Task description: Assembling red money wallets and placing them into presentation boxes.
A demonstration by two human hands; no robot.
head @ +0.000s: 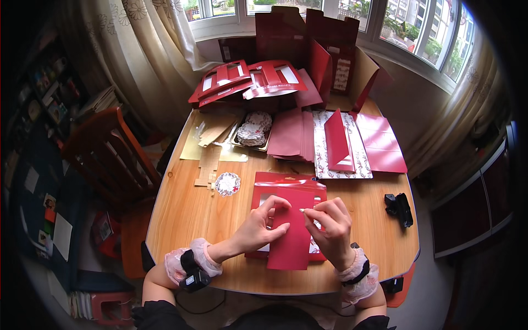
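Note:
A folded red paper card (291,243) lies on a red box with clear windows (260,181) near the table's front edge. Over the card's left side is my left hand (266,225), its thumb and fingers curved apart and holding nothing I can see. My right hand (332,222) is at the card's right side, with a small pale piece (302,210) pinched between thumb and fingertip. Left of the box, a round scalloped floral paper label (227,184) lies beside strips of small tan squares (209,163).
Behind are a tray of scalloped labels (253,128), stacked red paper (286,134) and a floral-patterned sheet (321,165) bearing a folded red card (339,142). Red windowed packages (225,80) and upright red boxes (280,37) stand farther back. A black strapped device (400,209) lies at right.

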